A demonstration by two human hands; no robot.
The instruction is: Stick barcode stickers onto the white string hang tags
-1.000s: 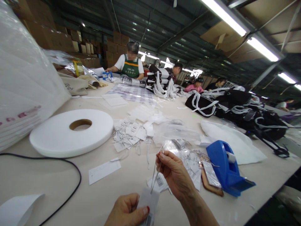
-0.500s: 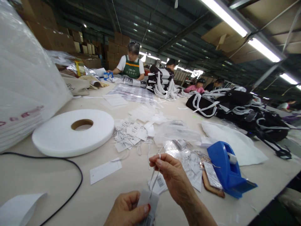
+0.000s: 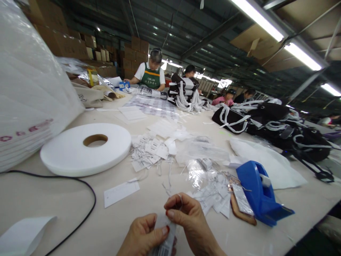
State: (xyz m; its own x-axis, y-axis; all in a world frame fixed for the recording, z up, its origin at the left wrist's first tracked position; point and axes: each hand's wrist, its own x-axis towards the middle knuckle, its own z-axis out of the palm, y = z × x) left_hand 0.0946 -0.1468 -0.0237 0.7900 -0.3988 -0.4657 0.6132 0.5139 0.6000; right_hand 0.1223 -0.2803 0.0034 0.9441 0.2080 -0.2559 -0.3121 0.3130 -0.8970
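Note:
Near the bottom middle, my left hand (image 3: 145, 234) is closed on a grey-white hang tag (image 3: 165, 241) with a barcode near its lower end. The thumb presses flat on the tag's face. Just right of it, my right hand (image 3: 190, 220) pinches the tag's thin string (image 3: 181, 201), thumb and forefinger together at the tag's top edge. A small loop of string shows above those fingers. Beyond the hands is a pile of stringed tags (image 3: 150, 151). More white tags (image 3: 215, 195) lie to the right, and a single white tag (image 3: 121, 193) lies left.
A big white tape roll (image 3: 85, 160) lies left, near a black cable (image 3: 90, 192) and a plastic-wrapped bundle (image 3: 32, 92). A blue tape dispenser (image 3: 262, 193) stands right, beside a phone (image 3: 241, 204). Black bags with white straps (image 3: 277, 124) are heaped behind. Co-workers (image 3: 151, 73) sit across the table.
My right hand has come down and toward me, from holding the string stretched above the tag to the tag's top edge. My left hand still holds the tag.

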